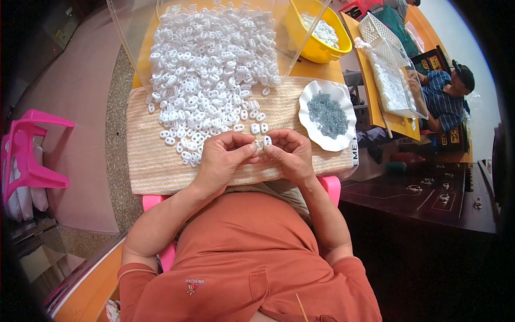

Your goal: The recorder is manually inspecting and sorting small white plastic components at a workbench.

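Note:
Low over the near part of the striped towel (155, 172), my two hands meet fingertip to fingertip. My right hand (293, 155) pinches a small white two-holed plastic piece (267, 140), like a cord lock, between thumb and finger. Close beside it, my left hand (226, 156) is closed in a pinch; what it grips is too small to make out. Just beyond the fingers lie a few loose white pieces (255, 128). A big heap of the same pieces (209, 70) spreads across the towel and back into a clear-walled bin.
Right of my hands, a white scalloped plate (337, 144) holds small grey spring-like parts (328, 115). A yellow basin (319, 51) with white pieces stands at the back right. Across at another table, a person (448, 96) works by a white basket (394, 80). A pink stool (37, 155) stands left.

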The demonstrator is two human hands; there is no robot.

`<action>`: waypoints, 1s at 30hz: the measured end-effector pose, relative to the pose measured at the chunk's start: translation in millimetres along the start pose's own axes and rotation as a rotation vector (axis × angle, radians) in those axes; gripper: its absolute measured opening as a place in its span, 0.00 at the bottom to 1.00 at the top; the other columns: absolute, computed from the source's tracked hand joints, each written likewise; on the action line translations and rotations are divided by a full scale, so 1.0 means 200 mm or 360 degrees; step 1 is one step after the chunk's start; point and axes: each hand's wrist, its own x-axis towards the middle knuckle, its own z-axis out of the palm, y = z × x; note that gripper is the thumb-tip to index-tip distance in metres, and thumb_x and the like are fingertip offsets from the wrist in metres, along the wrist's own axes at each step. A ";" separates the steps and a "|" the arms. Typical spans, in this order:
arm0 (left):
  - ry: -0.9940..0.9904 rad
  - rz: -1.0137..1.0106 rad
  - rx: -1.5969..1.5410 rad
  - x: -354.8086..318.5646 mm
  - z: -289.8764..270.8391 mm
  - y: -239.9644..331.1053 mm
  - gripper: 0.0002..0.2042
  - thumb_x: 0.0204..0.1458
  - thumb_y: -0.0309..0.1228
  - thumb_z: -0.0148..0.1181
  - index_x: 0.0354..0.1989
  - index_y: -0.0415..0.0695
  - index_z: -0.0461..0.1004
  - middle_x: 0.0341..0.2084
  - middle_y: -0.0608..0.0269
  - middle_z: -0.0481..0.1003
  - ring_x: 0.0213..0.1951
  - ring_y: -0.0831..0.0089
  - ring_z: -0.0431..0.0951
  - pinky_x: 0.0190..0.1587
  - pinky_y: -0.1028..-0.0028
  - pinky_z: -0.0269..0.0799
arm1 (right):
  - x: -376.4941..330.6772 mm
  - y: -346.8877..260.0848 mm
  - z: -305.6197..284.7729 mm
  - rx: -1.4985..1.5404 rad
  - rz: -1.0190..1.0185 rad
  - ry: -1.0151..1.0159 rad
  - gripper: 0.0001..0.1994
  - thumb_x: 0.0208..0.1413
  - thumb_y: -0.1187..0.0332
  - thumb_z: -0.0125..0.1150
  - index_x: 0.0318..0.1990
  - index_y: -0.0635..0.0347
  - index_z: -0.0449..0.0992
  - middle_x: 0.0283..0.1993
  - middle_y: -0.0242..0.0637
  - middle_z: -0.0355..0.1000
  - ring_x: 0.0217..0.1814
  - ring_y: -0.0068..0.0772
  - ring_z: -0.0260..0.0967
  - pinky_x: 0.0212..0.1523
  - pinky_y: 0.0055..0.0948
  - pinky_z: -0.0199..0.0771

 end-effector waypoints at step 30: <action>-0.0037 0.0035 0.0033 0.00 0.01 -0.01 0.07 0.53 0.23 0.60 0.40 0.36 0.75 0.32 0.60 0.78 0.31 0.78 0.78 0.37 0.79 0.76 | 0.00 0.00 0.02 -0.0041 0.0021 -0.0027 0.14 0.54 0.78 0.62 0.48 0.69 0.71 0.41 0.41 0.76 0.39 0.28 0.76 0.38 0.25 0.80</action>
